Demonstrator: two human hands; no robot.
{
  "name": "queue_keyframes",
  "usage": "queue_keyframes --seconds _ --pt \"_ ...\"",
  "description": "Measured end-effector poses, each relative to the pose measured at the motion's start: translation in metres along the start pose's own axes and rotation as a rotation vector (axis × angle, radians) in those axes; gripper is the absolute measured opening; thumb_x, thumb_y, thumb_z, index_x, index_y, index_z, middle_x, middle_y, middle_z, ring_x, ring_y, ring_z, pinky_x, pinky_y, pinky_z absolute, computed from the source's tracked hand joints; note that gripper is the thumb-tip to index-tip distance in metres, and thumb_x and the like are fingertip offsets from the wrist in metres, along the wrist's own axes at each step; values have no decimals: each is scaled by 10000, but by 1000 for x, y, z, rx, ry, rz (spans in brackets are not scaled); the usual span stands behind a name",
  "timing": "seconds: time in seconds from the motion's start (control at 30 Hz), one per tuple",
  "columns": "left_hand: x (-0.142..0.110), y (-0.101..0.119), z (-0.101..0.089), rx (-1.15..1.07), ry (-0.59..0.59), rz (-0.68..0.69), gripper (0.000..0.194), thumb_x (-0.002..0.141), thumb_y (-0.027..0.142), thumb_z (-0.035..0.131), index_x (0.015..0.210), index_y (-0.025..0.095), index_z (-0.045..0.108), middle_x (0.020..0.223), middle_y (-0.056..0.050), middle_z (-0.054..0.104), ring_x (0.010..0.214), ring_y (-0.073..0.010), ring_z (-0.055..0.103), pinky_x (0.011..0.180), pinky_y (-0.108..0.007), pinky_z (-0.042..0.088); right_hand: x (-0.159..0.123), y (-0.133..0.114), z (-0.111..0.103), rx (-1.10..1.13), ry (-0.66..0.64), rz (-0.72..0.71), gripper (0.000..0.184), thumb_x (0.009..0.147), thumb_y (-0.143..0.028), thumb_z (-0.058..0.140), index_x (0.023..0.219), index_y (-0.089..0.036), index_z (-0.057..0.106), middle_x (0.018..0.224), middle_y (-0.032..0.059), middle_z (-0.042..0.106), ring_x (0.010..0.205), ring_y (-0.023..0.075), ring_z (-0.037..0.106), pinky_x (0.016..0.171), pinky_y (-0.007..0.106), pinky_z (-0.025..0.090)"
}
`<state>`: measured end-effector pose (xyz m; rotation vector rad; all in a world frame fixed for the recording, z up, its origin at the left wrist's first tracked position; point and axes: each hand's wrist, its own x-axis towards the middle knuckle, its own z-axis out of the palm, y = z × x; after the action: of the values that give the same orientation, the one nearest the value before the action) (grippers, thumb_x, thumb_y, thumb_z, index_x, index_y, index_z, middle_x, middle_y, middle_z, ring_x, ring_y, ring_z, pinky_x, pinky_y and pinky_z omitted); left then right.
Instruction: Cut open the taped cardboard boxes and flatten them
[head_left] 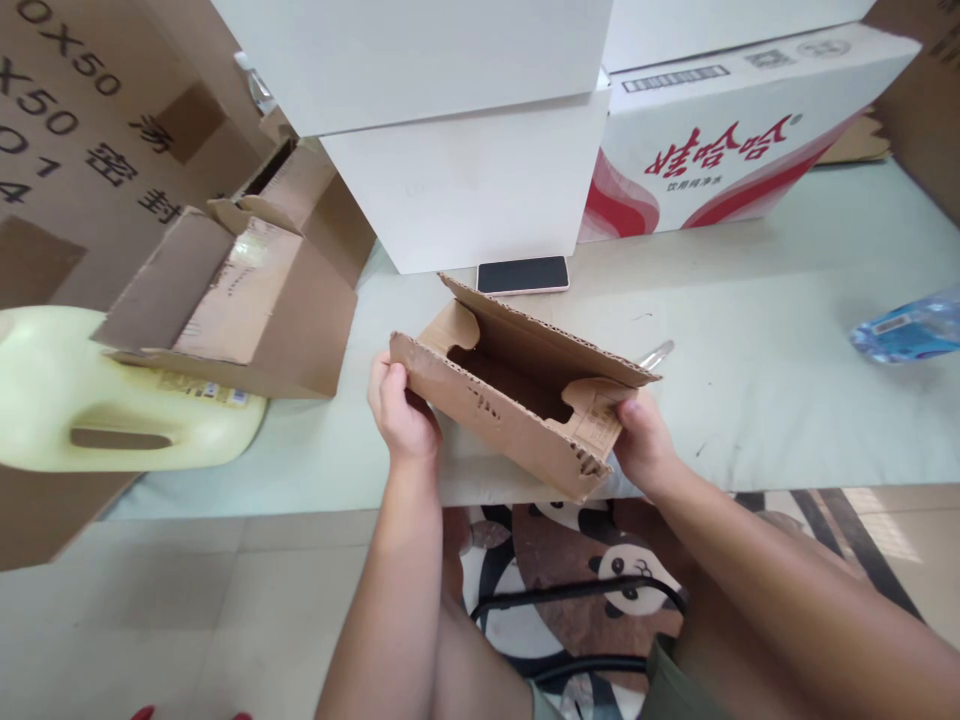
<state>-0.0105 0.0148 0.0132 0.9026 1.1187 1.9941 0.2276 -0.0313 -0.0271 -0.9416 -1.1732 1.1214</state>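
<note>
A small brown corrugated cardboard box (517,385), half folded with its top open, is held over the near edge of the pale table (750,380). My left hand (401,415) is closed on the box's left end, fingers curled over the edge. My right hand (641,440) is closed on its right end, thumb pressing on the side flap. A clear thin object (656,355) pokes out behind the box's right corner.
A phone (523,275) lies face up behind the box. Stacked white boxes (465,150) and a red-and-white carton (720,150) stand at the back. Open cardboard boxes (240,300) and a pale yellow jug (90,400) are at left. A water bottle (911,330) lies far right.
</note>
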Motion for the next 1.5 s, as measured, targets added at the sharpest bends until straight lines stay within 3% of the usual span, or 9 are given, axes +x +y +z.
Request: queue_keyframes --seconds 0.7,1.17,1.5 --pt "0 2 1 29 -12 19 199 785 378 612 718 193 588 706 5 505 693 -135 479 667 -258 401 0 1 -1 -40 2 5 549 853 -749 530 1028 -247 668 1000 71 719 907 283 687 777 429 579" --pt "0 1 1 16 -16 25 196 784 381 623 735 192 608 710 4 525 690 -136 480 683 -262 411 1 0 0 -18 -3 7 543 849 -743 543 1002 -236 664 932 61 703 803 249 664 697 394 570" --pt "-1 3 2 43 -12 11 209 786 399 612 730 198 597 704 3 502 677 -137 486 670 -269 413 -1 0 0 -21 5 27 545 844 -750 543 1021 -249 666 972 66 710 863 268 677 725 410 573"
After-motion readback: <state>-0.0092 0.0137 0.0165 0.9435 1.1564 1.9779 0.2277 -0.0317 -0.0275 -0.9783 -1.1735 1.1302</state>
